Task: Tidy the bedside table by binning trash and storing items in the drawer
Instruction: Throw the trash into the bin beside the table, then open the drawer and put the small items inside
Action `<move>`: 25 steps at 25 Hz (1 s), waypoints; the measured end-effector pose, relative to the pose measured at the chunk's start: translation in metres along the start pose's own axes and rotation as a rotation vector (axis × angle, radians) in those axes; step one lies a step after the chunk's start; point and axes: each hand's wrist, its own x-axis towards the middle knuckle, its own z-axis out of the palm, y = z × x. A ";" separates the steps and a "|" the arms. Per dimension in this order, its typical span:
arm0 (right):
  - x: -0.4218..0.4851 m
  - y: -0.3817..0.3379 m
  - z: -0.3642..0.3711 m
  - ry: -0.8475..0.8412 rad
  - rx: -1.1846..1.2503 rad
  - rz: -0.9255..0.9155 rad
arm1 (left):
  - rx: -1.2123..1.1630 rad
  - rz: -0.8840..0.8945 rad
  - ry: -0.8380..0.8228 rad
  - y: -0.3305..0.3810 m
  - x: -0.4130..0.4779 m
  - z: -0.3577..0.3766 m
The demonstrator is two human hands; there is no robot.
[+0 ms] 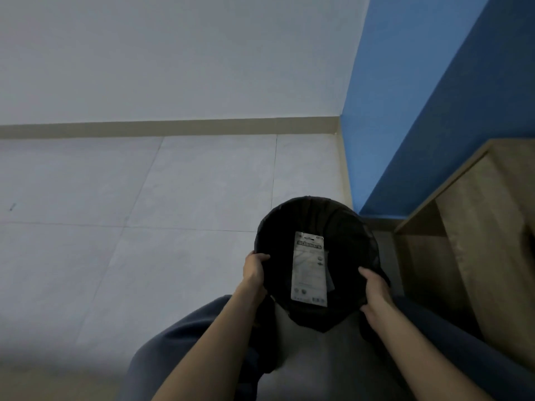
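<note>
Black liner covers the bin [315, 224], which sits low between the person's knees, its open mouth facing the camera. Both hands grip the near rim: the left hand [254, 269] is curled over the left edge with its fingers hooked inside, and the right hand [376, 290] is wrapped around the right edge, thumb over the lip. Neither hand is spread flat; each is closed on the rim and holds nothing else. Inside the bin lies a card [309, 270], pale packaging printed "scissors", so at least one piece of trash appears to be binned already. Its long axis runs from the near rim toward the far one, almost in line with the forearms, and it lies between the two hands, a little nearer the right. A wooden table [486, 227] stands to the right against the blue wall [419, 111]; only its side and open shelf show, so I cannot tell what is on top. The drawer is not visible either. Since the table lies on the right, the right hand looks better placed to reach it, probably once the bin is let go or set nearer.
</note>
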 end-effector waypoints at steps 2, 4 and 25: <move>0.018 -0.028 0.017 -0.039 0.043 -0.029 | -0.034 0.007 -0.023 0.023 0.015 0.013; 0.036 -0.059 0.036 -0.076 0.096 -0.071 | -0.045 0.033 -0.022 0.046 0.037 0.030; -0.056 -0.136 -0.094 -0.086 -0.073 -0.726 | 0.320 0.246 -0.048 0.027 0.005 0.172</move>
